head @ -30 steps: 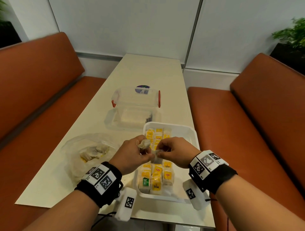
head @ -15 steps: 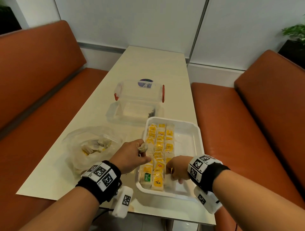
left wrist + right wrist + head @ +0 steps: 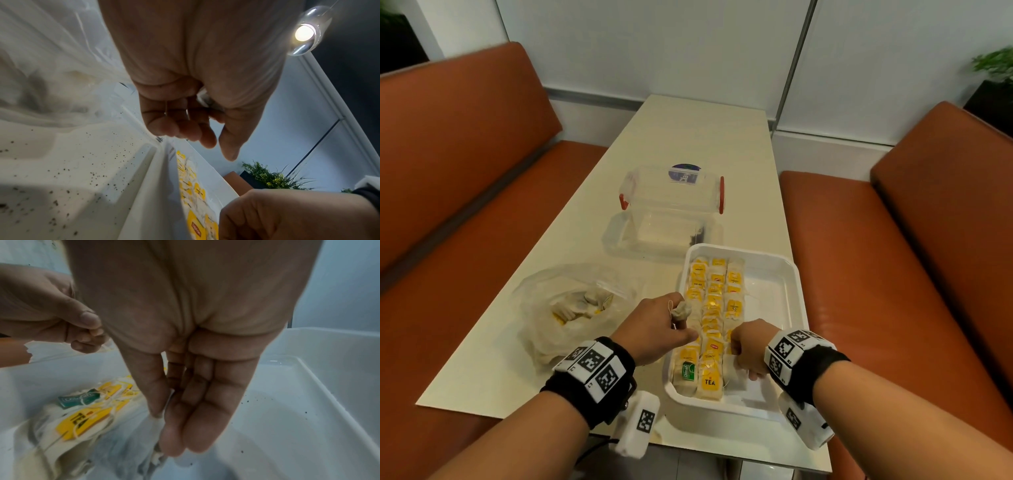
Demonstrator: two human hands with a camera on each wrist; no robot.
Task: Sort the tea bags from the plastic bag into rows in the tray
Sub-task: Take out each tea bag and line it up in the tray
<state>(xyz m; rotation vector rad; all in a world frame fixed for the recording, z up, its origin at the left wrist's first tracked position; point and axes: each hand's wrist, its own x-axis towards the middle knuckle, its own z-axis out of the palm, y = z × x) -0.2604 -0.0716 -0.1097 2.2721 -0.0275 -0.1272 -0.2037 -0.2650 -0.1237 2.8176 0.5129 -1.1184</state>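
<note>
Right hand [image 3: 748,353], seemingly pinching tea bag [image 3: 152,431]

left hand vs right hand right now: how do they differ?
The left hand is fisted beside the tray's left rim, gripping a crumpled tea bag; the right hand is inside the tray. The left hand's fingers curl tight; the right hand's fingers point down, thumb pinching a white tea bag low at the near end. Both hold one bag.

Clear box [image 3: 671,198] w/ red clips, table [image 3: 698,137], orange benches [image 3: 465,154].
</note>
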